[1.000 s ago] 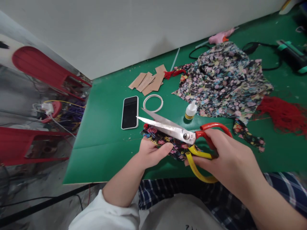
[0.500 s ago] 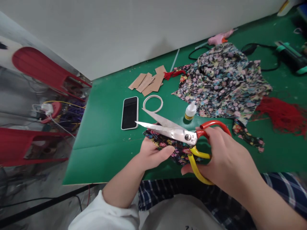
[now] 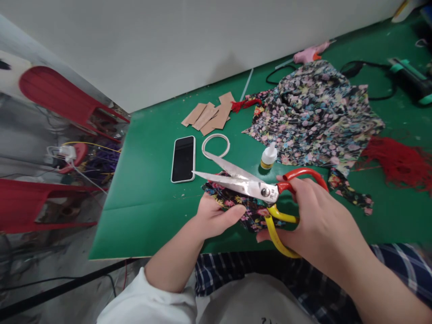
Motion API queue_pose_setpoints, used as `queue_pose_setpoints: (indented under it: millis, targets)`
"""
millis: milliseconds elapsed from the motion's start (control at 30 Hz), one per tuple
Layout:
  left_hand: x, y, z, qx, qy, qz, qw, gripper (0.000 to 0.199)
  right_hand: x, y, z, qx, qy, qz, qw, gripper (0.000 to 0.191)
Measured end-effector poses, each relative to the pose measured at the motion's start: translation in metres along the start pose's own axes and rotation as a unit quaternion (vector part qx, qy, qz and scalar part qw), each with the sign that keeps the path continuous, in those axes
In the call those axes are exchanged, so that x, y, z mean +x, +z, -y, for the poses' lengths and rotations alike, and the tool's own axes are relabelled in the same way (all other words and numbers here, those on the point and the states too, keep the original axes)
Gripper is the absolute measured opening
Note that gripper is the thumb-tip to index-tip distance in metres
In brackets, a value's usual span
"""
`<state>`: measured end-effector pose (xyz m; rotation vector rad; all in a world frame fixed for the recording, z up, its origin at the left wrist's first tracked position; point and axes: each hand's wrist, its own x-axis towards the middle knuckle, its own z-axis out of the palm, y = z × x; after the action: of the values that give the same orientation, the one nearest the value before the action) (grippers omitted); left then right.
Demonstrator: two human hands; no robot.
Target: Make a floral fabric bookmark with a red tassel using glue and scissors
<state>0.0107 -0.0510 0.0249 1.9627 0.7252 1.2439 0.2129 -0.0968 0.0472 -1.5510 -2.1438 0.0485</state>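
Note:
My right hand grips a pair of scissors with one red and one yellow handle. The blades are parted and point left, lying over a small piece of dark floral fabric. That fabric is pinched in my left hand, thumb on top; the other fingers are hidden beneath. Beyond the scissors stands a small white-capped glue bottle. A white ring of tape lies just past the blade tips.
On the green table lie a phone, cardboard strips, a large floral cloth, red threads, a floral scrap, a pink glue gun and a black-and-teal tool. Red chairs stand left.
The scissor blades have come slightly closer together, their tips shifting a little to the right. Both hands keep nearly the same place and hold.

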Motion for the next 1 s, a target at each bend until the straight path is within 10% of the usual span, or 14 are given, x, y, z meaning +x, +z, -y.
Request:
queue_pose_setpoints:
  millis: [1000]
  targets:
    - [0.0025,0.0001,-0.0034,0.062,0.011,0.002,0.998,0.010,0.0004,-0.0052,-0.0012,0.032,0.000,0.046,0.998,0.043]
